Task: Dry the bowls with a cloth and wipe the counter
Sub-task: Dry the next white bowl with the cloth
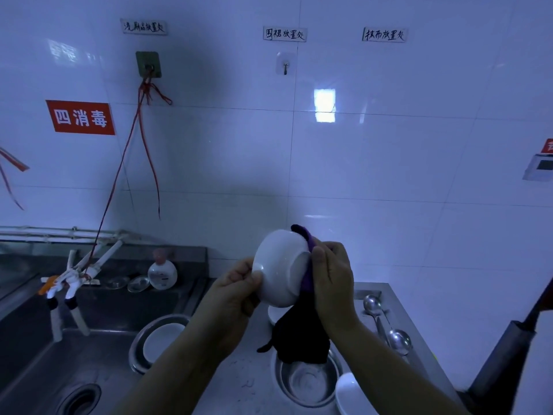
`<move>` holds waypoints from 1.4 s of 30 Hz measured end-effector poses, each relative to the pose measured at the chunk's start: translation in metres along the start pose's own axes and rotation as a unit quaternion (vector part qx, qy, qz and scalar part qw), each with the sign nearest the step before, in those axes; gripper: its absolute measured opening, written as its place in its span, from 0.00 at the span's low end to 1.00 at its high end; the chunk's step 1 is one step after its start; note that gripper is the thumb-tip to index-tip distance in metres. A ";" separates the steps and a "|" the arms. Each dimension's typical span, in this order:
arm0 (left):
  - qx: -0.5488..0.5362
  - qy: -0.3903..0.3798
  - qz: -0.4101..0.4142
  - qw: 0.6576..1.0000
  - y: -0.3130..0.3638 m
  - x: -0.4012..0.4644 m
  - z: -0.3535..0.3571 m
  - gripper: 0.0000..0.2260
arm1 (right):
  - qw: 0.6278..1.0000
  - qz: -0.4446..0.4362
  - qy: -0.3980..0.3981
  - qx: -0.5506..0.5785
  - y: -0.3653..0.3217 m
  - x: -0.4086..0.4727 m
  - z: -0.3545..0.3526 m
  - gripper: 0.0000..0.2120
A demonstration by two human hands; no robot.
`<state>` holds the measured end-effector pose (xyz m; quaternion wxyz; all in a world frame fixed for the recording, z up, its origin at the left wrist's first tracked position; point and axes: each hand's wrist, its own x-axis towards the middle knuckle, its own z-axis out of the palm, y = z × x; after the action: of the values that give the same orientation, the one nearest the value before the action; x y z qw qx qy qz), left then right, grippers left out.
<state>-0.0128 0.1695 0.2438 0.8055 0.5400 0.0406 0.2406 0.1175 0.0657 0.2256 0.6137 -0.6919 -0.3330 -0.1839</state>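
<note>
I hold a white bowl point(279, 268) up in front of me, tipped on its side with its foot toward the right. My left hand point(239, 284) grips its left rim. My right hand point(329, 274) presses a purple cloth point(302, 330) against the bowl's base; the cloth hangs down dark below the bowl. On the steel counter point(239, 381) below sit a metal bowl point(308, 381), another white bowl point(351, 393) at the bottom edge, and a white bowl partly hidden behind the cloth point(273, 316).
A sink point(74, 369) with a drain lies at the left, and a metal basin holding a white dish point(163, 339) rests on its edge. Two metal ladles point(386, 324) lie on the counter's right side. A soap bottle point(163, 272) and taps stand behind the sink.
</note>
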 end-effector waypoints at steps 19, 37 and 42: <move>-0.083 0.072 0.007 0.994 0.007 0.009 -0.010 0.12 | 0.920 -0.325 -0.062 -0.210 0.002 -0.024 -0.021 0.21; -0.044 0.077 -0.027 0.996 0.005 0.008 -0.010 0.10 | 0.937 -0.291 -0.070 -0.182 -0.020 0.005 -0.024 0.14; -0.032 0.081 -0.041 0.995 0.006 0.005 0.004 0.11 | 0.945 -0.248 -0.103 -0.188 -0.035 0.005 -0.003 0.17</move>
<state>-0.0093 0.1703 0.2519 0.8257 0.4903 0.1204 0.2518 0.0977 0.0649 0.2553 0.3701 -0.7055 -0.5145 -0.3170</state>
